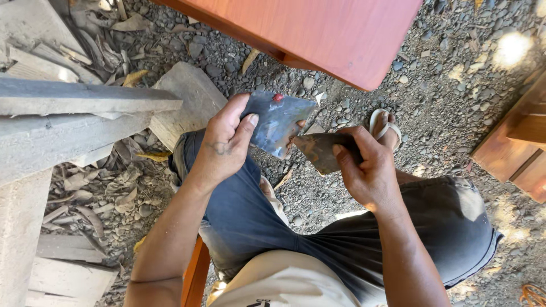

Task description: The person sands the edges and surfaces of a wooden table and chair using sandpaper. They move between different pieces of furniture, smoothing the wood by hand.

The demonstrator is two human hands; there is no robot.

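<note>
the left hand [223, 149] grips a thin, flat metal blade [278, 122], roughly rectangular, with the thumb laid across its near face and the fingers behind its left edge. the blade's surface is dull blue-grey with mottled lighter patches and a slight sheen, and a small blob of red paste [278, 98] sits near its upper edge. the right hand [367, 170] is clenched around a second flat scraper [319, 150], darker and brownish, rust-toned, its shape tapering toward the hand; the thumb presses on its top face. the two blades meet at the lower right corner of the blue-grey one, where a reddish-brown smear shows along the touching edges.

both blades are held in the air above the person's knees, over gravel ground [455, 91]. the person sits with legs apart in dark shorts [352, 239], and a foot in a pale sandal [384, 126] shows just beyond the right hand. above the hands stands a reddish-orange wooden panel [324, 34], smooth and glossy. more wood in the same colour lies at the right edge [515, 148]. to the left are grey weathered planks [74, 113], a flat stone slab [187, 99] and dry leaves [108, 187] scattered among the pebbles.
</note>
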